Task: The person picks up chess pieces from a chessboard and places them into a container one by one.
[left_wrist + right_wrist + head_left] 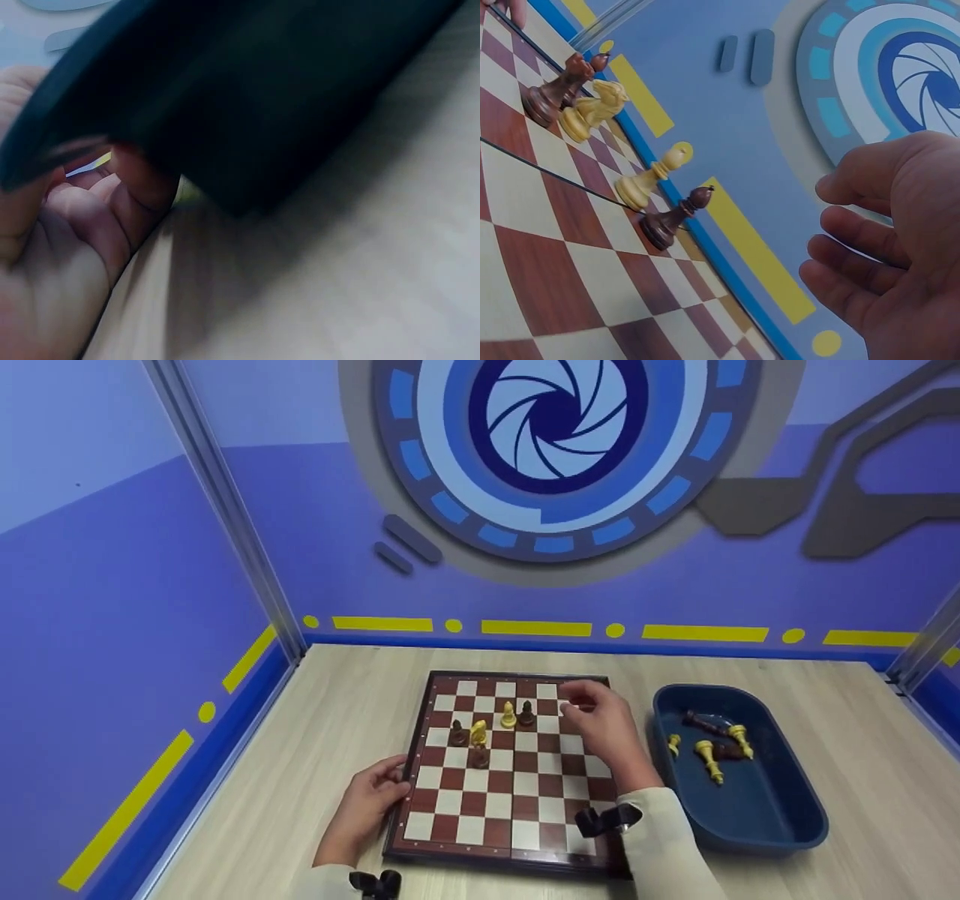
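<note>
My left hand (367, 799) holds the left edge of a brown-and-white chessboard (461, 829); in the left wrist view, its fingers (142, 180) curl against the board's dark underside (247, 97). Above the board's right side hovers my right hand (604, 727), fingers loosely bent and nothing between them. Left of it stand a dark bishop (526, 713) and, beside that, a pale yellow piece (508, 715) with a rounded head. Farther left are a yellow knight (478, 733), a dark piece (457, 733) and another dark piece (480, 757), all upright.
A dark blue tray (814, 821) stands right of the board, near my right forearm. Several yellow and dark chess pieces lie in it, among them a yellow one (709, 761). Blue panels (150, 660) wall the wooden table (352, 690) at the back and sides.
</note>
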Available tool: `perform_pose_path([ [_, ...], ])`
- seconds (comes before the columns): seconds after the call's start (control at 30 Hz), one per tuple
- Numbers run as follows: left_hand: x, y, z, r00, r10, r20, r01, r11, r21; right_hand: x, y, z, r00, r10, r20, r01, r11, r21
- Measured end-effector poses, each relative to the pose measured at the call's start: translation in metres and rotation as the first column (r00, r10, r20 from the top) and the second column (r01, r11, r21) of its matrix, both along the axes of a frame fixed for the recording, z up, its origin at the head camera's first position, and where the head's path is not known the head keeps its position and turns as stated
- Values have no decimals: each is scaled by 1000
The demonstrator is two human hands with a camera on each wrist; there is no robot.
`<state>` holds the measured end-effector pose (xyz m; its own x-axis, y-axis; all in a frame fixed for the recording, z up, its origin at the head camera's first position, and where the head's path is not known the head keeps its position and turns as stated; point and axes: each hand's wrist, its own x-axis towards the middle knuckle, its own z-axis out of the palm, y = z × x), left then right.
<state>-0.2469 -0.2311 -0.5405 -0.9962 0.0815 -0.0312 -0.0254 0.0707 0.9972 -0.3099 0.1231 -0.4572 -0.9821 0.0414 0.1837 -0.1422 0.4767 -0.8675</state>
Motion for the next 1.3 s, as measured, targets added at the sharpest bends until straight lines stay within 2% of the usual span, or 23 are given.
perform_pose_path([
  [0.23, -1, 0, 0, 1000, 11, 16, -11, 1000, 11, -9, -8, -10, 1000, -1, 21, 1, 1000, -23],
  [0.4, -3, -2, -1, 1000, 5, -15, -5, 1000, -30, -14, -14, -19, 1000, 18, 20, -18, 1000, -24],
  [0.5, -3, -2, -2, 1000, -1, -22, 1, 1000, -24, -17, -18, -23, 999, 30, 24, -30, 999, -22],
  [0.8, -2, -2, -3, 1000, 3, -29, -3, 1000, -8, -22, -30, -25, 999, 42, 25, -42, 999, 3],
  [1.07, -3, -1, -2, 1000, 5, -30, -5, 1000, 5, -29, -41, -30, 996, 64, 59, -65, 998, 11],
  [1.2, -3, 0, -2, 1000, 8, -24, -8, 1000, 30, -30, -45, -35, 997, 64, 52, -66, 997, 42],
  [1.3, -2, 0, -1, 1000, 9, -27, -9, 1000, 13, -31, -48, -37, 998, 56, 40, -58, 997, 53],
])
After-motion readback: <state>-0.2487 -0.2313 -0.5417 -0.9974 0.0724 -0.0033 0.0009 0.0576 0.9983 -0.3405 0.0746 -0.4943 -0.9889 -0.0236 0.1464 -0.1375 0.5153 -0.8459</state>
